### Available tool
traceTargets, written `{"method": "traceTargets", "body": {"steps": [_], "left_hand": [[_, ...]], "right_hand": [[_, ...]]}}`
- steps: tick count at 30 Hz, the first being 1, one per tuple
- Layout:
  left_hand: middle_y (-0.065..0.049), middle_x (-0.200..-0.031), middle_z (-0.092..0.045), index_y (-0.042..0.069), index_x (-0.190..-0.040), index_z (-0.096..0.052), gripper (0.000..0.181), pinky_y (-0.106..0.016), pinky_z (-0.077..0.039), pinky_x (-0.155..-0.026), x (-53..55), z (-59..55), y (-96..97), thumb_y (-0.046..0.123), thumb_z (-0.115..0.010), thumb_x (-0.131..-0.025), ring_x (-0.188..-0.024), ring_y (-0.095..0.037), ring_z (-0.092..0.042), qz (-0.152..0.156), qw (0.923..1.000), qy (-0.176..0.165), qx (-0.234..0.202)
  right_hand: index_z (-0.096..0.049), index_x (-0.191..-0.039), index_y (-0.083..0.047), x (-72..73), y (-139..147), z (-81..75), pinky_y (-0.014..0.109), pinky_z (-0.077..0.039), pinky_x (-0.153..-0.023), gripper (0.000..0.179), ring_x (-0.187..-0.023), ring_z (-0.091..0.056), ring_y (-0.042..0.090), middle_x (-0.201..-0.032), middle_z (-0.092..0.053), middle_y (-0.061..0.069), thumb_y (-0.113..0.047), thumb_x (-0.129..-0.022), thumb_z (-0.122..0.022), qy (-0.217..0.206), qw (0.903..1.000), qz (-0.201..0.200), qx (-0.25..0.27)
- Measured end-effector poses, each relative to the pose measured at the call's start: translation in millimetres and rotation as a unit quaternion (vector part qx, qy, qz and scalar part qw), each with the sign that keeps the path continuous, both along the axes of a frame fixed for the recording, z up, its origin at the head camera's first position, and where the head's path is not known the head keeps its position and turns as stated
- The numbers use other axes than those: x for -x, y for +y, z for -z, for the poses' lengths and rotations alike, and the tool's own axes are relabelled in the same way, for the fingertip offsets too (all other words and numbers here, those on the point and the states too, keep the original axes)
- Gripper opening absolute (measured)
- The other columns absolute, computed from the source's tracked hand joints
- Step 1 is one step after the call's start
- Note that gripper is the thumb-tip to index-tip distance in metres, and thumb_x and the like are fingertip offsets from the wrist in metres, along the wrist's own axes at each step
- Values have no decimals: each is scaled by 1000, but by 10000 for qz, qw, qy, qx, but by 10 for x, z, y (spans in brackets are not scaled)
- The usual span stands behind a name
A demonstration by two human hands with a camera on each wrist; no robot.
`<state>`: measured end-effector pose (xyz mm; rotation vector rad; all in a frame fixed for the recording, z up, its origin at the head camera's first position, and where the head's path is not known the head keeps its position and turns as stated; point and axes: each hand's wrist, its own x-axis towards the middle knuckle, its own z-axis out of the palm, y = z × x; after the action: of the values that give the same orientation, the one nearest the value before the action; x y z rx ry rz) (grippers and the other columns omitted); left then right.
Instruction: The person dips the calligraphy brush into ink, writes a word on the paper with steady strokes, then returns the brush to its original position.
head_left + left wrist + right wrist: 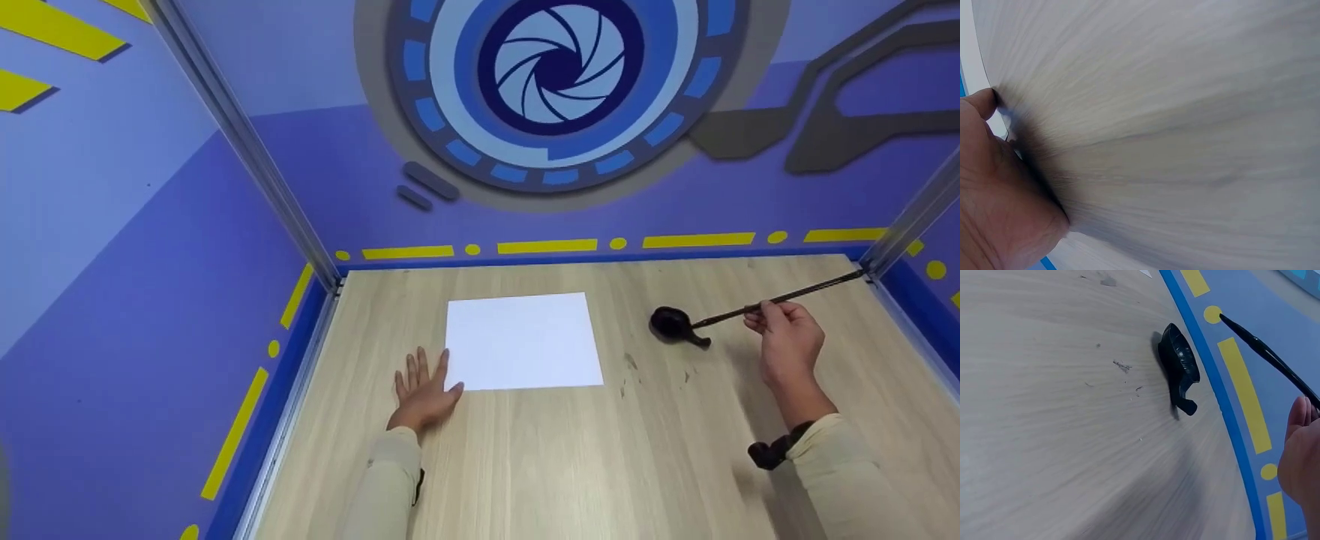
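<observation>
A white sheet of paper (521, 341) lies flat on the wooden table. My left hand (426, 394) rests with spread fingers at its left edge, the thumb and index fingertip right at the paper's border. In the left wrist view the palm side of that hand (1005, 197) presses close to the tabletop. My right hand (791, 337) pinches the dark handle of a slim writing brush (810, 289). The brush's pointed black tip (1235, 328) hangs in the air. A small black dish (670, 323) with a curved stub handle stands near that tip.
Dark smudges (630, 361) mark the wooden tabletop (525, 465) between the paper and the dish. Purple-blue panels (300, 165) with yellow marks wall the table at the back and both sides. Metal posts (247, 142) stand at the corners.
</observation>
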<state>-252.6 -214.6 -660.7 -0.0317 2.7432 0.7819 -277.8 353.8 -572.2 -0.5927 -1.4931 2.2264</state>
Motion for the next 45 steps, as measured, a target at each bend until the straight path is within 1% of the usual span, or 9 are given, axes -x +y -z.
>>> {"method": "traceTargets", "body": {"steps": [9,12,15,20,27,30,37,43,45], "left_hand": [[-17,-179,24,31,-174,-7,81,-65,21,-130,26,9,0,58,-43,-107,-165,-40,28,-18,9998,-148,143],[-16,-179,24,31,-173,-6,80,-65,20,-130,29,25,-2,58,-42,-108,-165,-39,29,-48,9997,-150,161],[-17,-179,22,30,-174,-9,80,-66,20,-130,25,28,-5,57,-44,-107,-166,-40,27,-59,9999,-95,63],[-17,-179,23,29,-174,-9,80,-66,21,-130,42,51,-4,57,-43,-107,-165,-40,28,-6,9999,-99,86],[-17,-179,24,28,-174,-9,81,-66,21,-129,50,47,-6,56,-45,-107,-165,-41,29,33,9998,-146,120],[-17,-179,25,29,-174,-8,82,-65,22,-129,40,7,-9,56,-45,-107,-165,-40,30,54,9997,-213,101],[-22,-179,18,21,-174,-14,79,-68,19,-130,-29,-168,13,51,-47,-108,-166,-45,23,92,9998,-181,-41],[-21,-179,21,25,-174,-12,79,-67,20,-130,-4,-73,-2,53,-46,-108,-165,-44,26,74,9998,-159,13],[-21,-179,20,24,-174,-13,79,-67,19,-130,-13,-92,1,52,-47,-108,-166,-44,24,49,9998,-172,-8]], "right_hand": [[-62,-95,-1,-20,-111,-21,18,-63,-69,9,-69,-75,8,-78,-75,2,-4,-102,-64,-36,9980,279,-561],[-64,-94,-1,-14,-166,-45,18,-63,-70,8,-69,-76,9,-77,-75,3,-4,-102,-64,-57,9978,303,-589],[-65,-94,1,-4,-223,-59,19,-64,-70,7,-68,-76,9,-77,-76,3,-2,-101,-64,-31,9979,278,-588],[-68,-97,4,27,-274,-5,19,-64,-71,7,-68,-77,8,-78,-78,3,-2,-100,-66,11,9975,284,-651],[-68,-107,5,87,-318,91,16,-63,-73,12,-71,-77,4,-80,-79,-4,-5,-102,-62,-176,9945,219,-1008],[-68,-109,7,113,-350,122,16,-63,-73,15,-72,-76,4,-81,-79,-5,-5,-102,-62,-224,9948,168,-977],[-66,-116,10,132,-413,158,17,-63,-74,20,-74,-76,6,-83,-80,-2,-4,-102,-61,-489,9962,80,-718],[-65,-117,7,154,-436,184,17,-63,-72,20,-71,-75,3,-82,-80,-5,-6,-103,-61,-753,9957,37,-547],[-66,-116,6,158,-443,190,17,-62,-70,18,-71,-75,3,-82,-79,-6,-6,-103,-61,-812,9952,31,-538]]}}
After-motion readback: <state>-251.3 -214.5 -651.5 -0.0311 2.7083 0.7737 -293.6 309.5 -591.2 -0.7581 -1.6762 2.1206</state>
